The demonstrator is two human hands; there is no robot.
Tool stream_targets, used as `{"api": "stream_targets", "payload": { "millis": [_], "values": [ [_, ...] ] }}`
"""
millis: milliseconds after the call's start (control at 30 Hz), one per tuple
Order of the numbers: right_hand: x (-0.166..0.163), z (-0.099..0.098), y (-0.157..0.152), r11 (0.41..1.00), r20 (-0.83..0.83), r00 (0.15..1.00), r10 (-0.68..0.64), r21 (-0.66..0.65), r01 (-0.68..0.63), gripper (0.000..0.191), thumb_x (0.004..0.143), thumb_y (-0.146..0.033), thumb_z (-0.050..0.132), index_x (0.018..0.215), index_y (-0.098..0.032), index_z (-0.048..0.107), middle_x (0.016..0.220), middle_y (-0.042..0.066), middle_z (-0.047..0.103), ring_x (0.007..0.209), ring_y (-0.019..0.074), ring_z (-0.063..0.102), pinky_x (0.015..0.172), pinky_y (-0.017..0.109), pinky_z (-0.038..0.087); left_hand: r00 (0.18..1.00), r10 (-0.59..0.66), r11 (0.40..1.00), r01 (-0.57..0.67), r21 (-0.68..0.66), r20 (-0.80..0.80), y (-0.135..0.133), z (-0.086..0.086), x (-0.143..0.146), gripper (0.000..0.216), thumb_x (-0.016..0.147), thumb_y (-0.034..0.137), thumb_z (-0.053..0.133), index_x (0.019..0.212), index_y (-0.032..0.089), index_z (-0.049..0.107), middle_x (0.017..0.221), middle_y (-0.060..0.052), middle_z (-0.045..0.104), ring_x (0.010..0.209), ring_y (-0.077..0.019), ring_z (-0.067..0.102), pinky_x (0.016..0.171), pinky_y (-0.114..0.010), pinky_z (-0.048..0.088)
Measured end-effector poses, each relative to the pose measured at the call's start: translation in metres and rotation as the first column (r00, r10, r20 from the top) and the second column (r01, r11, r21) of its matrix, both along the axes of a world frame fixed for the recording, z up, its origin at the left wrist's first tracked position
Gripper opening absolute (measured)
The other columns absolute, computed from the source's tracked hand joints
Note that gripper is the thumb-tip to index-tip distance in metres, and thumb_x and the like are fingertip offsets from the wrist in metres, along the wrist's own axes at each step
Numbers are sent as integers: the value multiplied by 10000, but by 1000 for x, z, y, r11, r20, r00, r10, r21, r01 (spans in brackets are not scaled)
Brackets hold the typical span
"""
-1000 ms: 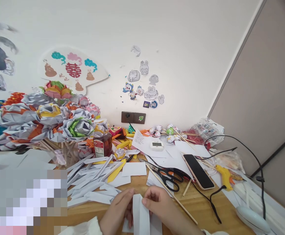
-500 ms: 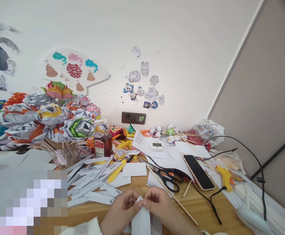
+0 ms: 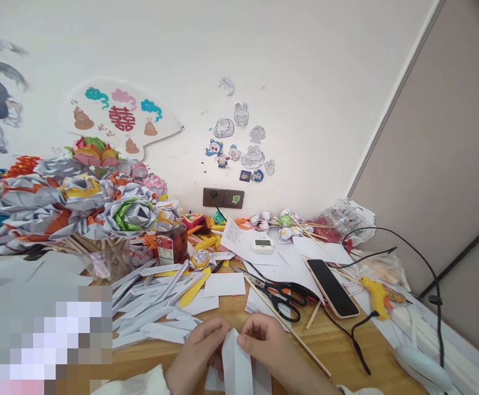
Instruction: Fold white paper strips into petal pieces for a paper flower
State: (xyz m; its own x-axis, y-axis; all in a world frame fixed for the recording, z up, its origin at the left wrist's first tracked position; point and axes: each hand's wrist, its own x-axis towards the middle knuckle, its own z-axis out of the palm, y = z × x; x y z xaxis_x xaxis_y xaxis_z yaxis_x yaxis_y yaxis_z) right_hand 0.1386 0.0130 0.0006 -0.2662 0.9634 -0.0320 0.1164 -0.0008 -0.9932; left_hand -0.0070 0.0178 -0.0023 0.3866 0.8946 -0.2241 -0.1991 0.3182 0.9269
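A strip of white paper [image 3: 238, 365] with a lengthwise crease and a pointed top stands between my hands at the bottom middle. My right hand [image 3: 266, 337] pinches its upper right edge, thumb in front. On the other side, my left hand [image 3: 204, 345] is closed at the strip's left edge near the tip, its fingers partly behind the paper. More white paper lies on the table under the strip. Left of my hands spreads a heap of folded white paper strips [image 3: 152, 323].
Black-handled scissors [image 3: 286, 299], a thin wooden stick [image 3: 292, 332] and a phone [image 3: 332, 288] lie to the right. Beyond are a yellow glue gun [image 3: 375, 296] and cables. Paper flowers [image 3: 128, 214] fill the back left, beside a dark red jar [image 3: 172, 245]. A white timer [image 3: 263, 245] sits at the back.
My left thumb has come away from the paper's tip, and the left hand has shifted down its left edge. The strip's point now shows uncovered. My right hand still pinches it.
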Motion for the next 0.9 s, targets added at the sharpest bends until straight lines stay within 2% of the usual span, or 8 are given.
{"api": "stream_targets", "payload": {
  "millis": [233, 433, 700, 900],
  "values": [
    [1, -6, 2, 1000, -2, 1000, 9, 25, -8, 292, 603, -390, 623, 565, -143, 473, 516, -52, 413, 487, 70, 347, 451, 188, 258, 993, 20, 996, -11, 84, -114, -2, 5, 1, 363, 525, 475, 629, 537, 149, 470, 439, 76, 417, 387, -68, 389, 383, -186, 267],
    [3, -6, 2, 999, -11, 1000, 24, 31, -24, 289, 608, -391, 621, 565, -142, 481, 514, -48, 421, 489, 75, 360, 459, 194, 263, 981, 9, 983, 27, 182, -195, 2, -2, 0, 385, 549, 501, 604, 555, 136, 480, 449, 72, 409, 412, -64, 362, 405, -188, 259],
    [3, -4, 2, 1000, -9, 1000, 23, 16, -23, 309, 596, -417, 627, 563, -143, 487, 522, -48, 421, 498, 78, 363, 467, 192, 269, 978, -36, 974, 80, 213, -204, 2, -1, -1, 370, 558, 487, 610, 549, 145, 469, 436, 76, 413, 397, -57, 374, 380, -180, 300],
    [4, -6, 1, 1000, -15, 1000, 22, 5, -22, 290, 598, -392, 627, 564, -139, 489, 527, -45, 423, 501, 76, 362, 468, 192, 269, 982, -89, 973, 121, 196, -165, 3, -8, -1, 359, 574, 480, 600, 585, 152, 453, 436, 69, 440, 372, -64, 394, 352, -197, 356]
  ]
}}
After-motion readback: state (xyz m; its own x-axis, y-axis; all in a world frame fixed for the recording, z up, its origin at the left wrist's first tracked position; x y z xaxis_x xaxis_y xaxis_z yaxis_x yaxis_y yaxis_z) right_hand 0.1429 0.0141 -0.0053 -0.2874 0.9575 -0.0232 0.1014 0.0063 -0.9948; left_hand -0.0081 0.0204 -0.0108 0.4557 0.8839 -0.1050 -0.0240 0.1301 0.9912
